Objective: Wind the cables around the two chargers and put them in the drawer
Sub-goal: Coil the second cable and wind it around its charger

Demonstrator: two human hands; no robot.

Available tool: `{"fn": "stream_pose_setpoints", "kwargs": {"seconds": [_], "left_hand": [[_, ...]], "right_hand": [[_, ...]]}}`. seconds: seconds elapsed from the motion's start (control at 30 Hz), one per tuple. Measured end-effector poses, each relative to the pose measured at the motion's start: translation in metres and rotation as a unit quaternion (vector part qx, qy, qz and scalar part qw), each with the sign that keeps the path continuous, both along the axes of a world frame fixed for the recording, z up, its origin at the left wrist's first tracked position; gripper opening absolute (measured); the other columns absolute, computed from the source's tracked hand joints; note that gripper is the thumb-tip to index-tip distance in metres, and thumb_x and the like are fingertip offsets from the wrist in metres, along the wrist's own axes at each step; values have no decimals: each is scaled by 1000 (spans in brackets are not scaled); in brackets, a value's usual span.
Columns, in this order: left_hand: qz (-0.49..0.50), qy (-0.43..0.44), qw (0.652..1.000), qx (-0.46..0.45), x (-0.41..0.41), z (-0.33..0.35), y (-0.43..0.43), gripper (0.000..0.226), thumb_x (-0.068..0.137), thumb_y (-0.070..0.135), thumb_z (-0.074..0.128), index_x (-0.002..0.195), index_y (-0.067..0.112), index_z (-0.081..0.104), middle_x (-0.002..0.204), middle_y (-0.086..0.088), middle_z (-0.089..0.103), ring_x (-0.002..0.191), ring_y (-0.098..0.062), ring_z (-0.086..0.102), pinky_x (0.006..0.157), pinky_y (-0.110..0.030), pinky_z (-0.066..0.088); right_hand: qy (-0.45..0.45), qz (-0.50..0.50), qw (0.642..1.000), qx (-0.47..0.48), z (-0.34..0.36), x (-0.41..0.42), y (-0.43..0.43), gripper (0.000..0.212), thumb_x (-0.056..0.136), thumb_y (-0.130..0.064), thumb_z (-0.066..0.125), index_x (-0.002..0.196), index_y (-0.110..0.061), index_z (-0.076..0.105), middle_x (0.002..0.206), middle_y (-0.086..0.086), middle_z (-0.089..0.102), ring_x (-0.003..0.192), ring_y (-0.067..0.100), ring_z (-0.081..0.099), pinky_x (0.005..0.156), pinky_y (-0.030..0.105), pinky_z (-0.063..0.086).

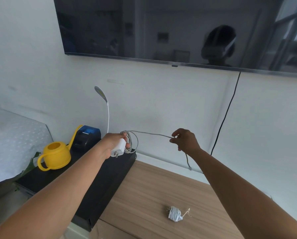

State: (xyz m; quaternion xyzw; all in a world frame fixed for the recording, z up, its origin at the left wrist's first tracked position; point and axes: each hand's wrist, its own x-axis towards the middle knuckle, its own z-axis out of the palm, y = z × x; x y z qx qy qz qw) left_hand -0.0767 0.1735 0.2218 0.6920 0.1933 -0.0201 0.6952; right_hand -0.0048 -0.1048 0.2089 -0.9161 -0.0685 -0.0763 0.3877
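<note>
My left hand (110, 144) grips a white charger (118, 148) in the air, prongs pointing down, with a few loose loops of its grey cable hanging beside it. The grey cable (149, 133) runs taut to the right, where my right hand (185, 139) pinches it; the cable's free end dangles below that hand. A second white charger (174, 213), with its cable wound around it, lies on the wooden cabinet top (144, 195) near the front. No drawer is visible.
A yellow watering can (55, 157) and a blue-black small printer (86, 137) stand on a black box (99, 183) at the left. A white gooseneck lamp (103, 104) rises behind. A wall-mounted TV (161, 28) hangs above, its black cord (225, 116) running down the wall.
</note>
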Motion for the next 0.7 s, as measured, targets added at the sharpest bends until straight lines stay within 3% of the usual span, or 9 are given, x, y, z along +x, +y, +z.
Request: {"fn": "stream_pose_setpoints", "kwargs": {"seconds": [0.13, 0.23, 0.3, 0.4, 0.5, 0.57, 0.7], "left_hand": [[-4, 1, 999, -32, 2, 0, 4, 32, 95, 31, 61, 69, 12, 59, 78, -11, 65, 43, -13, 65, 43, -18, 44], [9, 2, 998, -63, 5, 1, 10, 32, 94, 33, 62, 69, 14, 59, 76, -9, 65, 43, -13, 64, 52, -24, 42], [19, 9, 998, -53, 7, 2, 12, 33, 95, 34, 61, 68, 14, 59, 71, -8, 67, 41, -12, 63, 50, -22, 42], [23, 19, 998, -54, 6, 2, 12, 32, 95, 32, 61, 69, 14, 59, 70, -7, 66, 41, -12, 63, 45, -17, 44], [3, 25, 998, -59, 6, 1, 9, 29, 94, 32, 62, 72, 14, 62, 62, -3, 69, 52, -14, 68, 55, -24, 43], [-11, 25, 997, -71, 6, 0, 7, 27, 96, 30, 60, 74, 15, 62, 57, 1, 67, 58, -13, 69, 55, -24, 43], [-2, 22, 992, -125, 8, 5, 9, 22, 98, 26, 55, 79, 15, 60, 61, -1, 65, 60, -15, 65, 49, -21, 45]], "right_hand": [[-55, -24, 992, -115, -5, 1, -2, 18, 83, -33, 72, 82, -18, 64, 87, 0, 53, 75, 18, 55, 63, 26, 39], [-44, -37, 988, -147, -7, -1, -7, 29, 88, -37, 66, 81, -9, 67, 87, 3, 54, 81, 25, 57, 70, 31, 41], [-7, -23, 998, -62, -9, -2, -11, 26, 89, -29, 64, 77, -6, 69, 79, 4, 62, 74, 21, 58, 68, 30, 44], [72, 26, 984, 163, -7, -4, -12, 24, 89, -6, 54, 71, -7, 69, 67, 8, 67, 64, 21, 63, 67, 30, 44], [91, -21, 965, 244, -6, -1, -9, 25, 93, -7, 49, 80, -6, 69, 64, 8, 57, 55, 23, 54, 61, 34, 49], [51, -81, 978, 183, -6, 4, -7, 23, 94, -13, 49, 87, -10, 71, 71, 2, 58, 60, 20, 51, 56, 30, 47], [-2, -156, 987, 47, -8, 8, -19, 16, 94, -25, 55, 99, -19, 69, 87, -1, 64, 79, 21, 56, 68, 29, 42]]}}
